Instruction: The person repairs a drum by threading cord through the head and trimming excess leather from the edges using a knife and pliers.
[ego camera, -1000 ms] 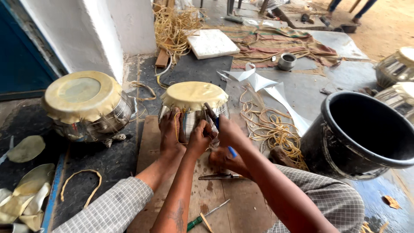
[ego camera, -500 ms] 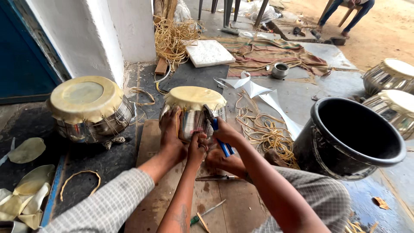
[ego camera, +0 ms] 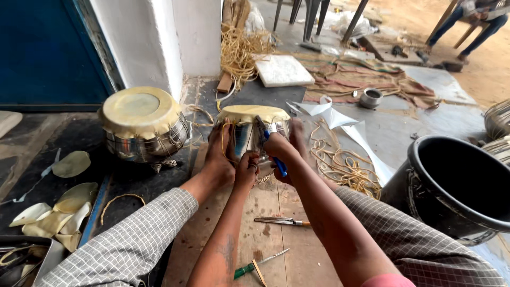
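The small shiny steel drum shell capped with a pale yellow hide skin [ego camera: 254, 133] stands on the wooden board floor [ego camera: 276, 250], just right of a larger hide-covered steel drum [ego camera: 142, 125]. The left hand [ego camera: 220, 159] is pressed flat against the near side of the small drum, steadying it. The right hand [ego camera: 279, 151] is closed around a blue-handled tool [ego camera: 276, 159] whose tip sits at the drum's lacing. A third bare forearm reaches in between the two. If the tool slips off the smooth metal, I judge it could jab those close fingers or tear the skin.
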